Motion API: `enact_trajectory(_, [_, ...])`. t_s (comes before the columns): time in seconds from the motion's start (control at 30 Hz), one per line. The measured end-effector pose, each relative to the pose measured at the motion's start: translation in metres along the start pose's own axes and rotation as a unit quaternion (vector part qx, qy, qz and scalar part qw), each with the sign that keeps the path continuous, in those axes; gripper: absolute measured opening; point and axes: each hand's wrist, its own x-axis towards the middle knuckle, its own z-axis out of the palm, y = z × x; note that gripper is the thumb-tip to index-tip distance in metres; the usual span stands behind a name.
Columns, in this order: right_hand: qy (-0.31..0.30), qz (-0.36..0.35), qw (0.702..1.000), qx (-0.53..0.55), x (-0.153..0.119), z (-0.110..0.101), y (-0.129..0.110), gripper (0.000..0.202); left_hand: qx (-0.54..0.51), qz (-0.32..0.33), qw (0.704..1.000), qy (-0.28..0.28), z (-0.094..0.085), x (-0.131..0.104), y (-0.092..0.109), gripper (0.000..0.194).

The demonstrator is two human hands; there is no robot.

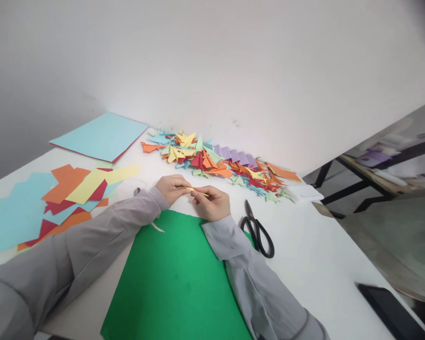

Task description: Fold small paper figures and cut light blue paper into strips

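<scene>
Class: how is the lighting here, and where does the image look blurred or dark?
Head view: soft light, no harsh glare on the green sheet; head view: the wall dims leftward, the top right corner darkens; head view: the rack at right looks smeared; head view: the held yellow paper shows little detail.

We get bright, diffuse light, source out of frame. White wall (pixel 212 61) fades grey at far left; top-right corner darkens. Soft shadow on the table (pixel 304 245) under the left sleeve (pixel 102 245). Wide-angle stretch toward the edges. Dark-framed rack (pixel 361 175) at right looks smeared; folded paper pieces (pixel 199 160) slightly soft, yellow piece (pixel 190 189) too small for us to read.
</scene>
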Motion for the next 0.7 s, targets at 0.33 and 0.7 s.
enact_trajectory(0.33, [-0.016,-0.013,1.000,-0.004,-0.0012,-0.0021,0.0000,0.012,-0.060,-0.062,0.996,0.015,0.0017,-0.0001,0.0027,0.014])
enact_trajectory(0.7, [0.030,0.018,0.998,0.044,0.0014,0.0006,-0.0036,0.016,-0.068,-0.088,0.993,0.027,0.0032,0.0014,-0.0016,0.017])
